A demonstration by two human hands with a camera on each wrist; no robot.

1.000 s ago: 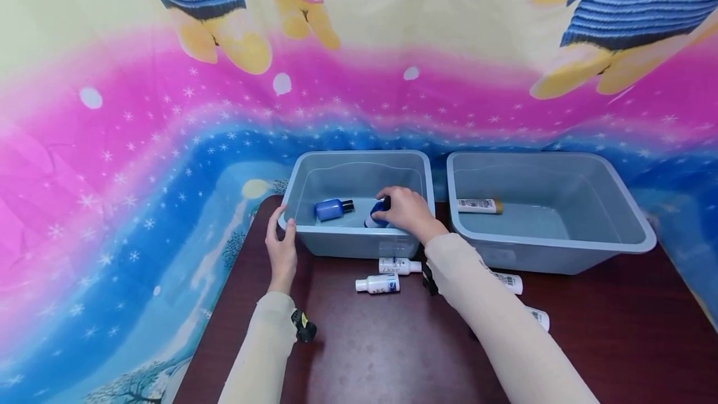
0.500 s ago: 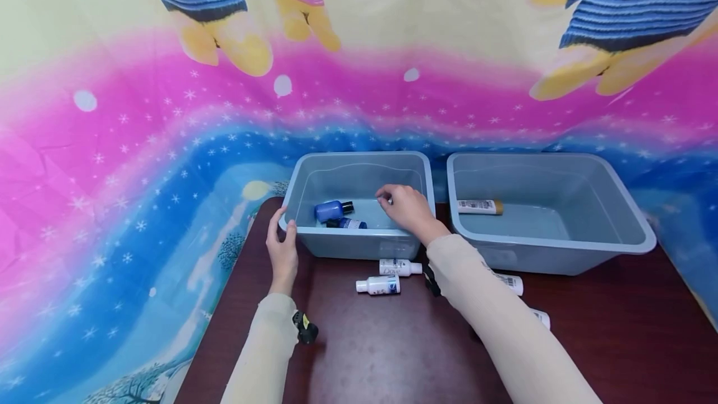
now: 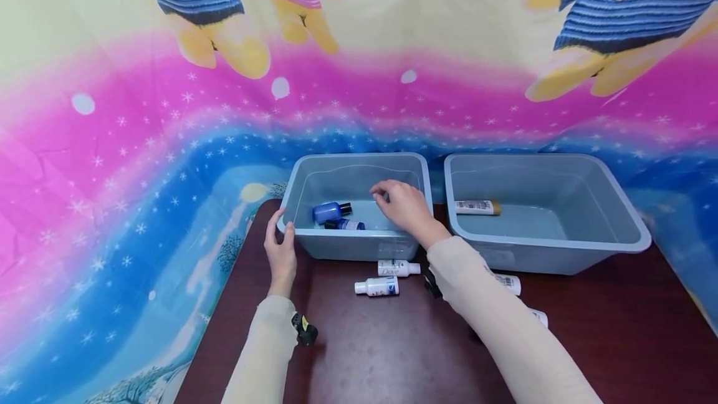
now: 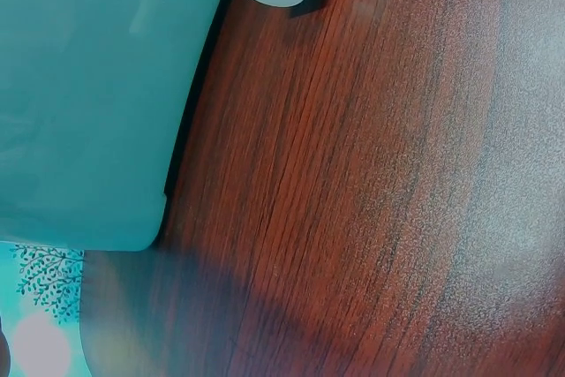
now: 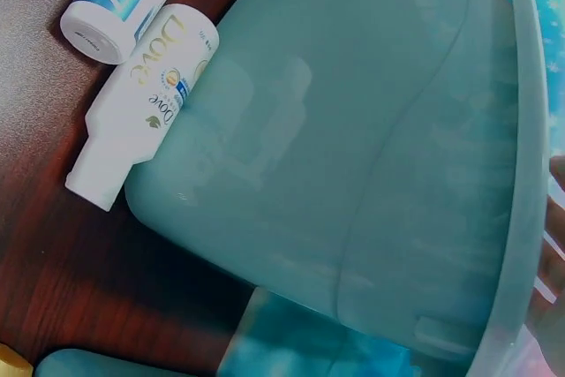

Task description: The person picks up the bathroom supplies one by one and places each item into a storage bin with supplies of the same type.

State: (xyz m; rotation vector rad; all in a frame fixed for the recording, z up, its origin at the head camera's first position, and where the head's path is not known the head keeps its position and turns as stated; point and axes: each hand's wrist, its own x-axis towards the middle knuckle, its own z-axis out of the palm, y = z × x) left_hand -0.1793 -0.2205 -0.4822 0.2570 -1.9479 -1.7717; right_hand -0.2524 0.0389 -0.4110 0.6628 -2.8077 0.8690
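My right hand (image 3: 406,207) hovers over the right part of the left grey-blue plastic bin (image 3: 336,247), fingers loosely curled around nothing. Two bottles lie on that bin's floor at the left: a blue bottle with a black cap (image 3: 326,212) and a darker blue one (image 3: 349,225) close in front of it. At the bin's front left corner my left hand (image 3: 282,260) rests on the rim, fingers along the side and thumb at the front. In the right wrist view, fingertips (image 5: 554,227) show beyond the bin's rim.
Before the left bin lie a white Dove bottle (image 3: 398,268) and another white bottle (image 3: 377,286). The right bin (image 3: 533,257) holds a white bottle with a gold cap (image 3: 474,207). My right sleeve (image 3: 493,310) partly covers two more white bottles. A printed cloth (image 3: 359,92) hangs behind.
The darker blue bottle has left my right hand and lies beside the other blue bottle. My right hand has since risen slightly. The left hand stays at the corner.
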